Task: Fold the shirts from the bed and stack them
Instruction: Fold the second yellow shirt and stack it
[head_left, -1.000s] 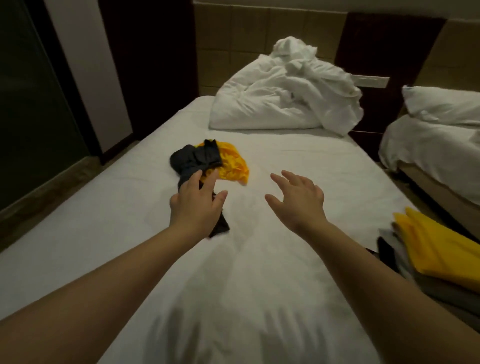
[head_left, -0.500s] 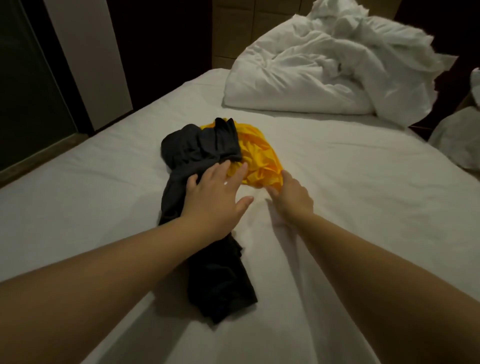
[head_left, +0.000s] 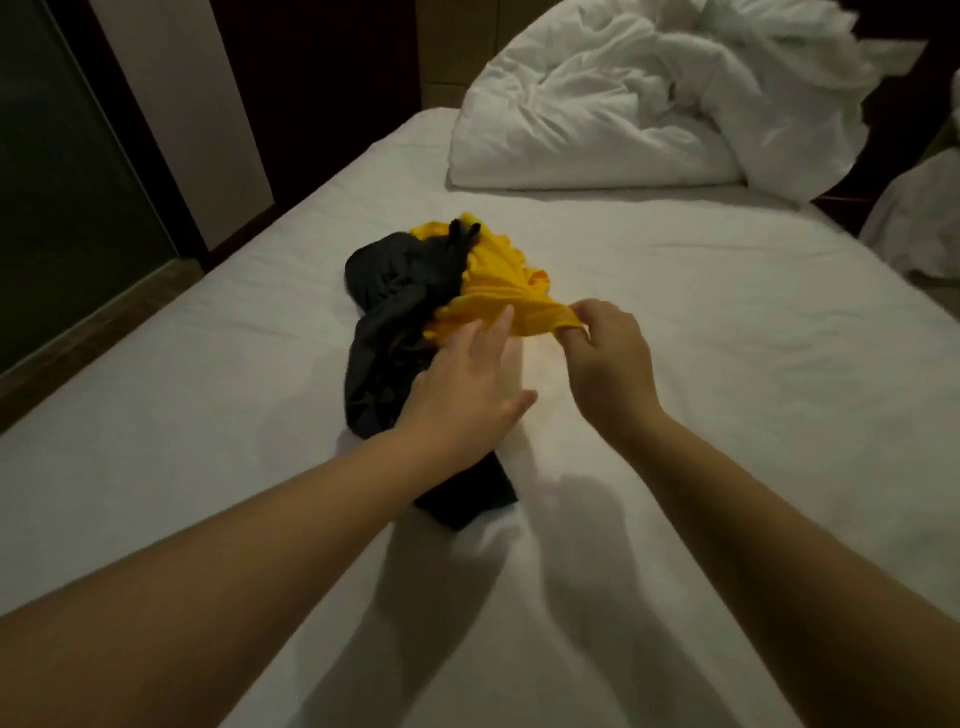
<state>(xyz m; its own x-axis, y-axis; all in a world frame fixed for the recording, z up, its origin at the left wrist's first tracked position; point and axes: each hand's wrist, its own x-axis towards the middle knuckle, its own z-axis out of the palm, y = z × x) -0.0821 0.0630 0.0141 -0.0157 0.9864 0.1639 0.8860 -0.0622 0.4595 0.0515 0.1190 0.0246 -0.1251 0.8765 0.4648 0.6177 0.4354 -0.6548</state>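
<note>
A crumpled yellow shirt (head_left: 498, 283) lies tangled with a crumpled black shirt (head_left: 395, 317) in the middle of the white bed (head_left: 727, 364). My right hand (head_left: 608, 358) pinches the near edge of the yellow shirt and lifts it slightly off the sheet. My left hand (head_left: 467, 395) hovers with straight fingers over the black shirt, its fingertips at the yellow shirt's edge. The black shirt's lower part is hidden under my left wrist.
A bunched white duvet (head_left: 649, 104) sits at the head of the bed. A second bed's white bedding (head_left: 919, 223) shows at the right edge. A dark wall and glass door (head_left: 62, 182) stand to the left.
My right hand has taken hold of the yellow shirt's edge and pulled it toward me. My left hand slid forward to the yellow shirt. The view has moved closer to the pile.
</note>
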